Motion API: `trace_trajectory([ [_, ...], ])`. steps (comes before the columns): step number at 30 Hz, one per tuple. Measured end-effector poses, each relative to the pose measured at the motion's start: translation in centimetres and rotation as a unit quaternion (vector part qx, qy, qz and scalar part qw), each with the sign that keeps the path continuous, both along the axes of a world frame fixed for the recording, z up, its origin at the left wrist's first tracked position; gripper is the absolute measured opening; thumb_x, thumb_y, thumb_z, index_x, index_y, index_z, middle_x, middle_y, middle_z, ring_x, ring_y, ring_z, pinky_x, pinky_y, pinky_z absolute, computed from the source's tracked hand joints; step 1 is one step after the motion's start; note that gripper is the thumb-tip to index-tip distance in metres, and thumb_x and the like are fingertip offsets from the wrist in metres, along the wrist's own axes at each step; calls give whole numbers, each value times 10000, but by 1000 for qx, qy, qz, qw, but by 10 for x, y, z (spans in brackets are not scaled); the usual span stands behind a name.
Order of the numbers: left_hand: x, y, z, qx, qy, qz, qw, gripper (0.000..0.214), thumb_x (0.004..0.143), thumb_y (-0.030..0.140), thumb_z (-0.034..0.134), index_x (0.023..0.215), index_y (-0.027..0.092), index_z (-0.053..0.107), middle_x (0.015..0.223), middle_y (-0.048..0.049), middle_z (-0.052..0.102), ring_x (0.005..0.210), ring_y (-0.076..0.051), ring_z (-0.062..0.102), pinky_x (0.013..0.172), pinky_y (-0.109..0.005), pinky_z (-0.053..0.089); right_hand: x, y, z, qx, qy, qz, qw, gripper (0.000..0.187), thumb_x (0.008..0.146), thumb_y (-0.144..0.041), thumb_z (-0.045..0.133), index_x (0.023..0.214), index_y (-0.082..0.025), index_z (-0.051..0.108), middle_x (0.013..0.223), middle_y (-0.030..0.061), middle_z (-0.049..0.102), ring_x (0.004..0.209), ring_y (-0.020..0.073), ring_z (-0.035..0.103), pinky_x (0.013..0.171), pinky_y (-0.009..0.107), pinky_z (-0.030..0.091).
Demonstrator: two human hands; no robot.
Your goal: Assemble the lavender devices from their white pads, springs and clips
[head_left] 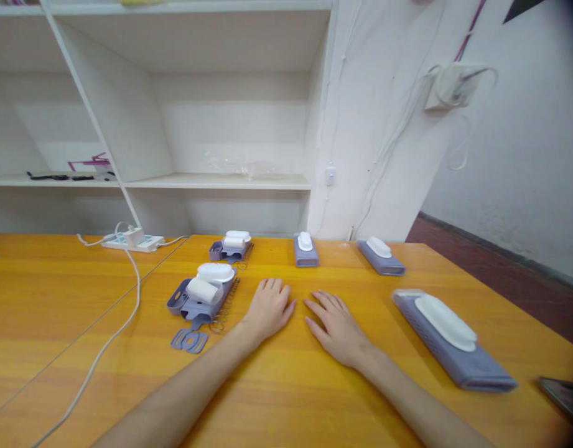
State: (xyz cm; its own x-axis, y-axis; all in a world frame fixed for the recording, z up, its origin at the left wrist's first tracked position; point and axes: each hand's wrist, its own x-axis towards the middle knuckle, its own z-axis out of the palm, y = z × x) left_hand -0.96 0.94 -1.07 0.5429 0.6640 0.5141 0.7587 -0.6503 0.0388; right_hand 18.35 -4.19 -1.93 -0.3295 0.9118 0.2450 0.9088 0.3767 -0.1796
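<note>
- Shelf, white: beyond the left hand.
- Table: wood-grain top under both hands.
- Power strip: far left beyond left hand, adapter plugged in.
- Near box, grey-purple: right of right hand, well apart, lying flat, white pod on top. Judged light, stiff, smooth enough to slip. Hold across the long sides of the body; cannot tell how firmly the pod sits, so don't lift by it.
- Far boxes: two similar, one straight ahead of the gap between hands, one beyond right hand, further right.
- Near kit: just left of left hand, untouched. Purple parts, second pod on them. Likely light, rigid, loose; safer piece by piece, or cupped from below.
- Far kit: beyond near kit, similar parts.
- Right hand: palm down, fingers fanned, holding nothing.
- Left hand: palm down, fingers closer, slightly bent, thumb out, holding nothing. Hands apart.
- Roll, white: on near kit, left of left hand. Soft or hard, cannot tell; grip around the middle.
- Plates: flat, purple, left of left forearm. Probably thin, bendy; pinch an outer edge.
- Coil: between near kit and left wrist. Looks springy, easily tangled; lift by one end.
</note>
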Motion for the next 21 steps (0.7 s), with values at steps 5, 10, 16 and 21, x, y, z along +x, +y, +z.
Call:
trace_trajectory([
  [5,-4,-5,27,51,26,53,997,184,850,330,441,891,192,557,953,-114,538,957,-278,476,896,-482,348,1,-2,1,4,6,-1,1000,418,912,-392,347,1269,-237,499,1351,85,443,1270,244,331,1064,451,205],
  [10,-32,-6,54,53,-1,158,986,282,835,403,445,950,179,570,1034,-141,517,1045,-310,446,947,-498,288,1,-3,3,3,8,-3,1000,409,914,-387,344,1258,-239,508,1348,83,446,1269,239,333,1064,438,213],
  [16,-78,5,58,2,47,348,936,632,804,614,343,1181,126,480,1120,-211,497,1102,-382,410,876,-541,302,1,-3,4,4,12,-5,1000,402,913,-388,347,1247,-241,517,1349,83,446,1268,240,335,1062,439,214],
  [21,-91,16,50,-78,60,388,917,813,718,749,296,1245,145,436,1191,-238,464,1172,-432,354,835,-565,323,1,-3,4,1,16,-6,1000,406,914,-392,348,1255,-242,510,1348,86,447,1268,244,337,1059,447,216],
])
